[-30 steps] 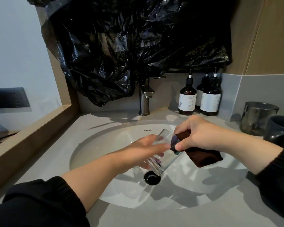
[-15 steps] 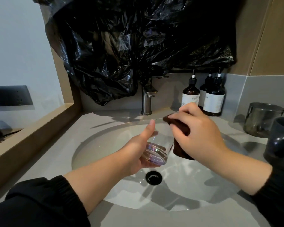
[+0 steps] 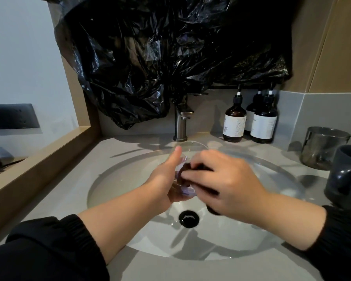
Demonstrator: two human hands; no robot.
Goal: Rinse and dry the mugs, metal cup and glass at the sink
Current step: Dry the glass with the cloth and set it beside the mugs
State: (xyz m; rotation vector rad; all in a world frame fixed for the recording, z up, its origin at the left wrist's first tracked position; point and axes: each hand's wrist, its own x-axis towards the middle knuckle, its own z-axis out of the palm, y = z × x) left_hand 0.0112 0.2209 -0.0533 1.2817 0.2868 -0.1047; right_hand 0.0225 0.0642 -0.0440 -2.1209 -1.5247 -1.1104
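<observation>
Lower than before, right hand (image 3: 227, 183) clutches the dark cloth (image 3: 192, 168) against the glass (image 3: 186, 192); left hand (image 3: 162, 183) grips the glass, thumb raised.

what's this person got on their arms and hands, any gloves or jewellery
Both arms wear black long sleeves. The left sleeve and right sleeve end in gathered elastic cuffs, leaving the forearms bare. The left hand and right hand are bare: no gloves, rings or watch visible.
</observation>
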